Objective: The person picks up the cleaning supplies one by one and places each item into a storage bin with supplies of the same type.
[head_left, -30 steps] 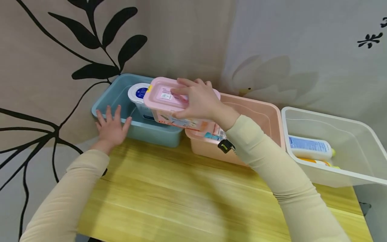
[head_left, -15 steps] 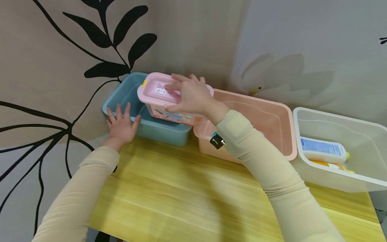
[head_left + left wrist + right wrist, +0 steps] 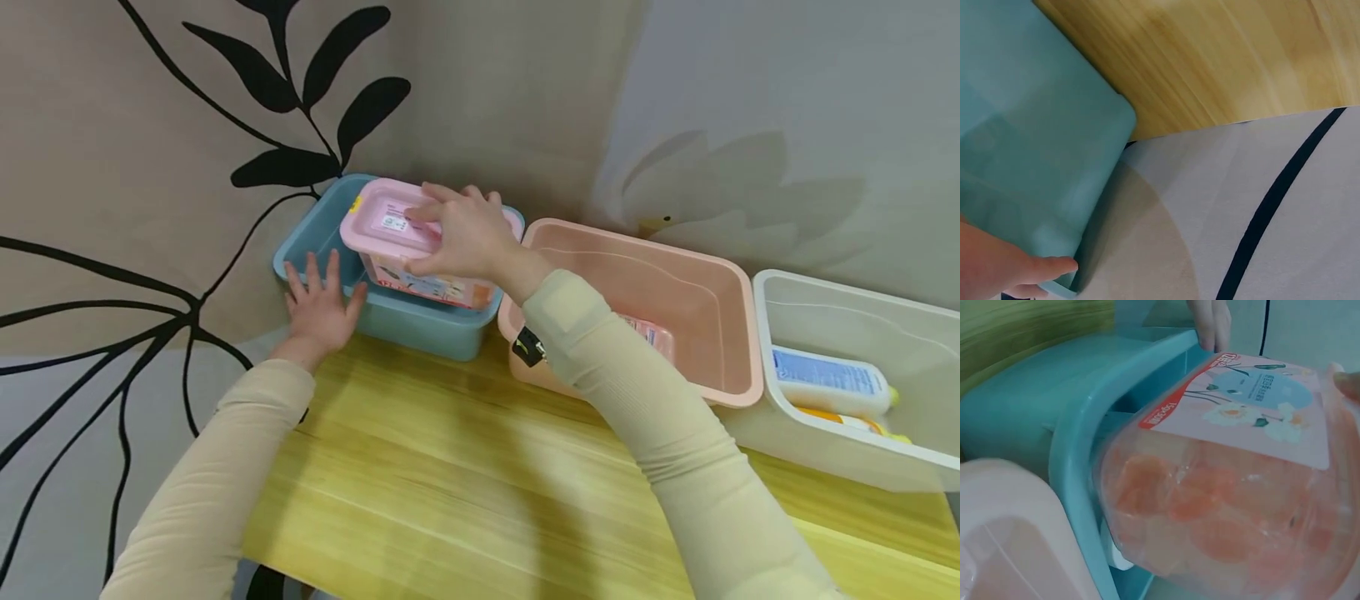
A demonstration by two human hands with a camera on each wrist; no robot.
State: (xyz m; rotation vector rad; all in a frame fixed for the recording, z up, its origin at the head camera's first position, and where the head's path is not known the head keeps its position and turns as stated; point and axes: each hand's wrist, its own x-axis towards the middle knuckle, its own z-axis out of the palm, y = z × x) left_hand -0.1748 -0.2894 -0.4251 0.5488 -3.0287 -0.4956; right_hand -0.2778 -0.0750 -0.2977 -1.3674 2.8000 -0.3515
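My right hand [image 3: 474, 237] grips a clear plastic tub of laundry pods [image 3: 386, 223] across its pink lid, thumb on the near side and fingers at the far side. The tub is tilted over the blue bin [image 3: 420, 325], its lower part inside the rim. Orange and pale pods [image 3: 1210, 494] show through its wall in the right wrist view. A bit of a white object [image 3: 1117, 553] shows beneath the tub there. My left hand [image 3: 322, 315] lies with spread, straight fingers on the blue bin's near left rim; fingers [image 3: 1054, 267] touch that rim in the left wrist view.
Right of the blue bin stands a pink bin [image 3: 720, 333] with a pink pack [image 3: 651, 333] in it. Further right, a white bin [image 3: 825, 458] holds a white bottle [image 3: 828, 379] and an orange-and-white item [image 3: 843, 419]. All stand on a wooden table [image 3: 420, 467] against a patterned curtain [image 3: 495, 100].
My right hand has carried the tub left, from over both bins to over the blue bin, and lower. The white canister there is now hidden. My left hand stays at the rim.
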